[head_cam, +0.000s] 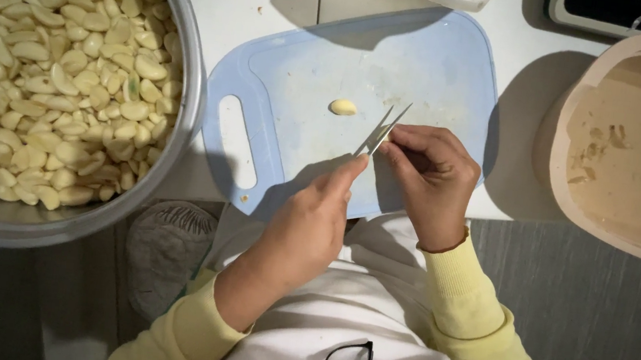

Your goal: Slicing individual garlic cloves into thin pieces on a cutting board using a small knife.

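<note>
White countertop carries a pale blue cutting board [285,63]. Left of it sits a steel bowl of peeled garlic [44,68]. Over the board's near edge, left hand [307,227] pinches a knife [381,131]; right hand [429,180] curls shut, its contents hidden. One clove [342,107] lies mid-board; a beige tub [638,144] stands right.

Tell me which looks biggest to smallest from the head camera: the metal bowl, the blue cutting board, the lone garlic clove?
1. Metal bowl, partly cut off, yet looks largest.
2. Blue cutting board, close behind.
3. Lone garlic clove, by far the smallest.
</note>
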